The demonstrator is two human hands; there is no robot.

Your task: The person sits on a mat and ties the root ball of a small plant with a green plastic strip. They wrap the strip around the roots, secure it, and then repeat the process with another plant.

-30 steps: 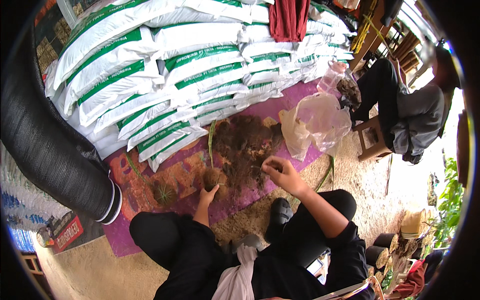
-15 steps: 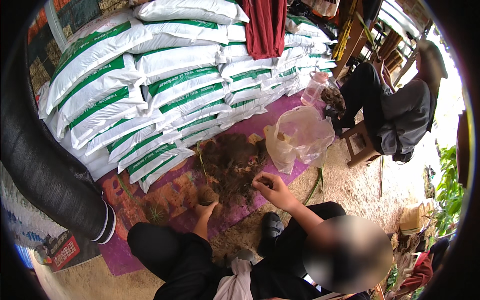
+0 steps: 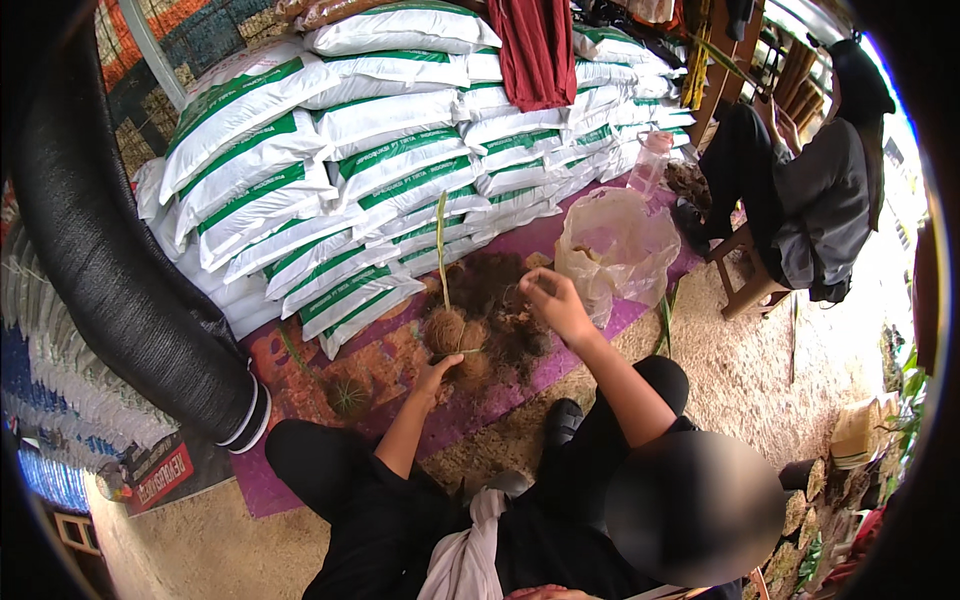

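Observation:
My left hand (image 3: 434, 378) grips the lower side of a round brown fibre ball (image 3: 447, 328), from whose top a long narrow green-yellow leaf (image 3: 441, 245) rises. Just right of the ball spreads a loose heap of dark brown fibre (image 3: 500, 285). Over the heap's right edge hovers my right hand (image 3: 556, 306), fingers curled together; whatever they pinch is too small to make out. A small spiky green plant (image 3: 349, 397) sits on the mat, left of my left hand.
White-and-green sacks (image 3: 390, 165) are stacked along the far side of the purple mat (image 3: 470, 420). A clear plastic bag (image 3: 620, 250) and a pink-lidded jug (image 3: 650, 163) stand right. Another person (image 3: 825, 190) sits on a brown stool (image 3: 745, 270). A black roll (image 3: 120, 250) lies left.
The ball in my left hand has been lifted and turned, and its long leaf now points up. My right hand has risen slightly away from the heap. The whole view has shifted a little.

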